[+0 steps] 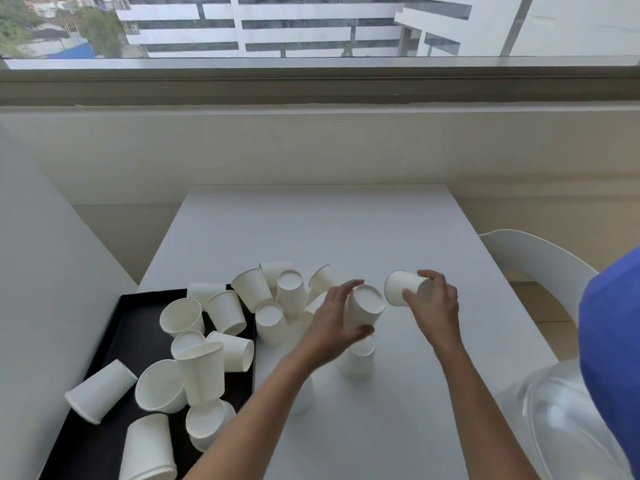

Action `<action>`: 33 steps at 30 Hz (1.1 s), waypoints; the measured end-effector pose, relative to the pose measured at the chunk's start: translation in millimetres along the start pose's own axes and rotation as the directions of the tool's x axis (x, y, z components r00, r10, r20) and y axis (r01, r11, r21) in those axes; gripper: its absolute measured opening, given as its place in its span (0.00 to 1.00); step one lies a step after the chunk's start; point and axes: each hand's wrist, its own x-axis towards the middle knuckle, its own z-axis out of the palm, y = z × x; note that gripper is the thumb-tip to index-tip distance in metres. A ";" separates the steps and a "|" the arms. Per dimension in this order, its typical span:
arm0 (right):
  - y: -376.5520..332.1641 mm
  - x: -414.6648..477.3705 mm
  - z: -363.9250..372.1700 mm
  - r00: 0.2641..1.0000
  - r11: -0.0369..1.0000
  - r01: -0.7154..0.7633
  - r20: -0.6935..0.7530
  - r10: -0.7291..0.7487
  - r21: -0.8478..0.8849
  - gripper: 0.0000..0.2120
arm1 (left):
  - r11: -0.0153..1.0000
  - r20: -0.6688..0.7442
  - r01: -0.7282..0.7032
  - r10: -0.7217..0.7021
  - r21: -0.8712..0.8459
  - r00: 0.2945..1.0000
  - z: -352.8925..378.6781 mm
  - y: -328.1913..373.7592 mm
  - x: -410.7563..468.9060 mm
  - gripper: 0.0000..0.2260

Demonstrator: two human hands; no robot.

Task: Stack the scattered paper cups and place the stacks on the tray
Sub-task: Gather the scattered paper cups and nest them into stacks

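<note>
My left hand (332, 318) grips a white paper cup (365, 308), bottom up and tilted, above an upside-down cup (356, 360) standing on the white table (346, 230). My right hand (433, 306) holds another white cup (401, 287) on its side, just right of the first. Several loose cups (287, 292) lie and stand in a heap left of my left hand. More cups (201, 368) lie scattered on the black tray (138, 323) at the table's left side. One cup (100, 389) hangs over the tray's left rim.
A white chair (533, 258) stands at the table's right. A clear plastic dome (561, 420) sits at the table's near right corner beside a blue sleeve (613, 341). A white wall panel (41, 271) borders the left. A window sill runs behind.
</note>
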 end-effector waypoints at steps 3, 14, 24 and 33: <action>-18.8 -13.3 -7.6 0.996 0.995 0.093 0.008 -0.093 0.041 0.24 | 0.999 -0.035 0.040 -0.040 0.006 0.999 25.0 -19.6 -5.9 0.31; -32.2 -59.0 10.5 0.909 0.876 0.362 0.327 -0.257 -0.319 0.30 | 0.987 -0.013 0.159 -0.159 0.006 0.987 57.0 -60.5 -20.1 0.33; 31.0 -68.1 65.6 0.855 0.729 0.460 0.476 -0.209 -0.507 0.31 | 0.934 0.000 0.338 -0.340 0.115 0.940 53.5 -69.3 -24.9 0.25; 24.9 -34.6 55.2 0.921 0.980 0.184 0.360 -0.147 -0.071 0.18 | 0.958 -0.348 0.286 -0.262 0.017 0.900 17.5 -35.9 6.1 0.21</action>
